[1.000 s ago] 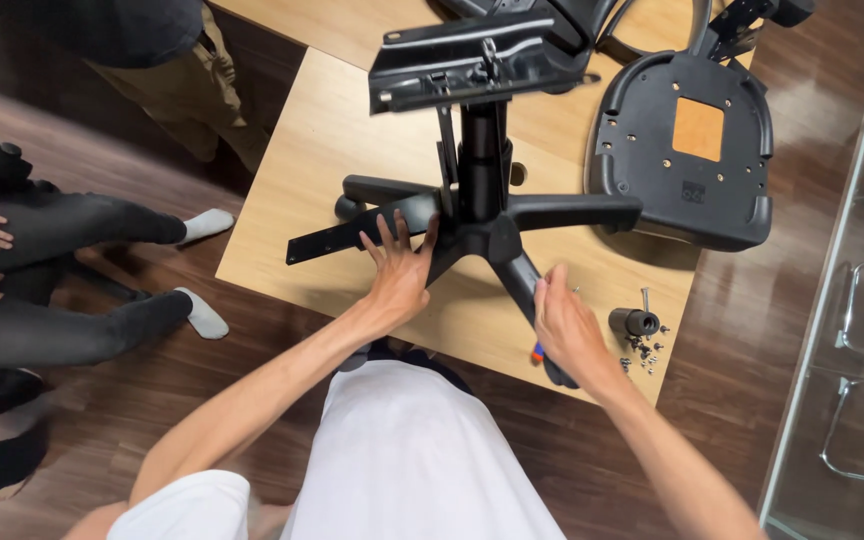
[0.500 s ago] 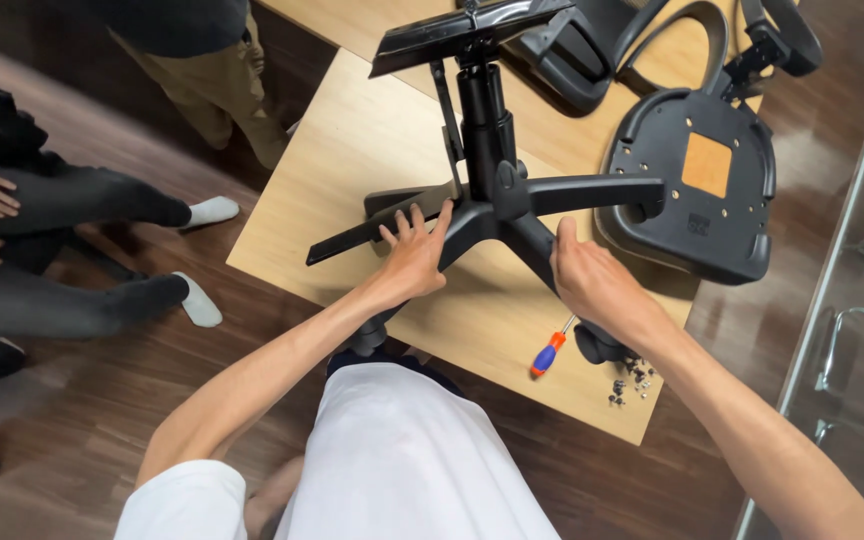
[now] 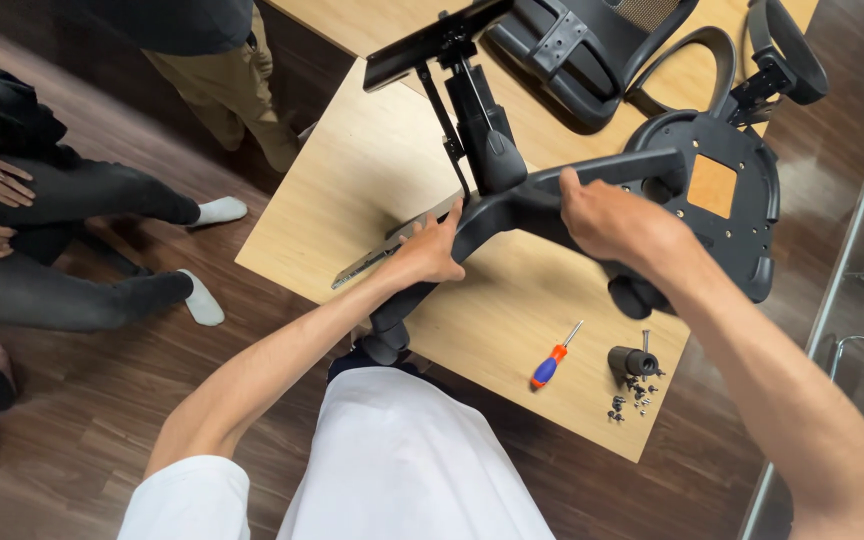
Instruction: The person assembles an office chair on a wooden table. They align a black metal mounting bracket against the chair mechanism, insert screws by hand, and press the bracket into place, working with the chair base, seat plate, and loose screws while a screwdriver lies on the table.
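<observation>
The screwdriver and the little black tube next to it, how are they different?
The screwdriver is orange and blue with a thin metal shaft; the tube is plain black. The screwdriver is long and slim, the tube short and stubby. The screwdriver lies alone on bare wood, while small dark screws sit scattered beside the tube. Both rest on the wooden board, and neither hand touches them.
</observation>
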